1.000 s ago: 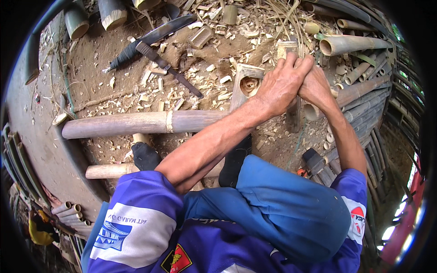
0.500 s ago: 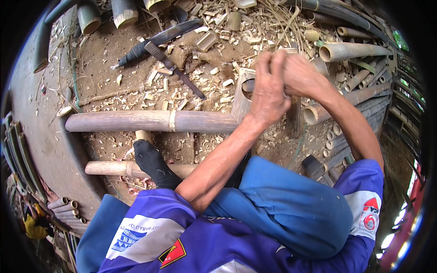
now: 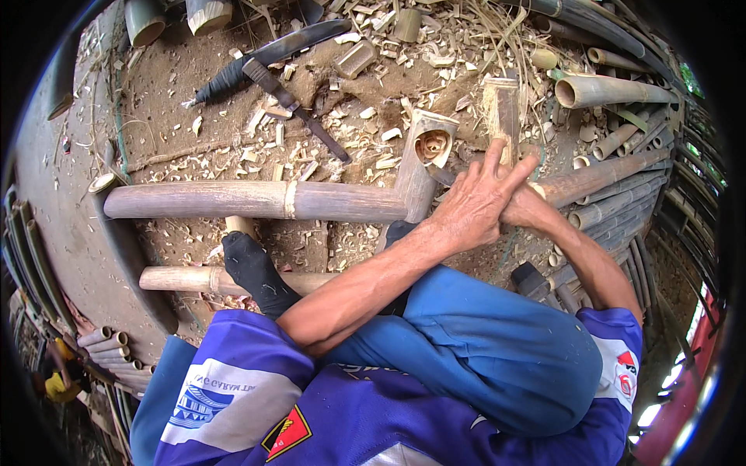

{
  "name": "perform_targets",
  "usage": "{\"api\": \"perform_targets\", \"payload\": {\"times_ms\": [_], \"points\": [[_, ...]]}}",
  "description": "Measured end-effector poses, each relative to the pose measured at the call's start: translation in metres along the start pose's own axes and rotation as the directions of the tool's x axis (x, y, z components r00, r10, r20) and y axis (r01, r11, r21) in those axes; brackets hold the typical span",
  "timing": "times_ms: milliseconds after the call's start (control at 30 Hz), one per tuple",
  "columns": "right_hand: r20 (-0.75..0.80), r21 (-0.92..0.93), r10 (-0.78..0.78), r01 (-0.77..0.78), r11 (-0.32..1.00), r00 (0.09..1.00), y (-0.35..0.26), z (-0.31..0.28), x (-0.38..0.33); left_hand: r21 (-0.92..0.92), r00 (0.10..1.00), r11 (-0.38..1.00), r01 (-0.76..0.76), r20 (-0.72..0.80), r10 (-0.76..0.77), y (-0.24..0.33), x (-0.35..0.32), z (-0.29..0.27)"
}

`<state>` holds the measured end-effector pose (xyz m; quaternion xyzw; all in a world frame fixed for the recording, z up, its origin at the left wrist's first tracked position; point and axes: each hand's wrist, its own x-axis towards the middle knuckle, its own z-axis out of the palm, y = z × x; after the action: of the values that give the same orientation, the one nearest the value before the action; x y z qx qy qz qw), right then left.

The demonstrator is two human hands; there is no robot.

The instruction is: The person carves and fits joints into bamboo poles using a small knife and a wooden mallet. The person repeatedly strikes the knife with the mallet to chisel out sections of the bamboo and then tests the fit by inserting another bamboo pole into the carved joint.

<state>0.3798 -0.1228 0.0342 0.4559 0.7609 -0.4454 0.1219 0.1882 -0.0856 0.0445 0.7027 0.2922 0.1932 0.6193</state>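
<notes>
A long bamboo pole (image 3: 233, 199) lies across the earth floor (image 3: 167, 163), meeting a hollowed bamboo end piece (image 3: 415, 180) just left of the hands. The left hand (image 3: 471, 203) overlaps the right hand (image 3: 524, 208), two fingers (image 3: 493, 158) extended and apart; whether either hand grips anything is hidden. A dark blade (image 3: 443, 175) juts out beside the left hand. Pale chips (image 3: 391, 134) lie scattered around.

L hand (image 3: 474, 199) over R hand (image 3: 524, 209), grip unclear, nr bamboo joint (image 3: 415, 186)

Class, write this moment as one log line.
left hand: overlapping right hand | beside hands: hollowed bamboo piece | upper left: dark-handled knife
</notes>
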Motion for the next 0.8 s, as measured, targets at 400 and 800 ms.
{"api": "perform_targets", "payload": {"times_ms": [400, 800], "points": [[0.023, 0.991, 0.68, 0.072, -0.112, 0.733, -0.122, 0.063, 0.051, 0.26, 0.673, 0.96, -0.106, 0.73, -0.123, -0.006, -0.005, -0.083], [-0.028, 0.67, 0.305, 0.244, -0.701, 0.952, -0.127, 0.066, 0.057, 0.773, 0.74, 0.563, 0.291, 0.191, -0.645, 0.055, -0.093, -0.127]]}}
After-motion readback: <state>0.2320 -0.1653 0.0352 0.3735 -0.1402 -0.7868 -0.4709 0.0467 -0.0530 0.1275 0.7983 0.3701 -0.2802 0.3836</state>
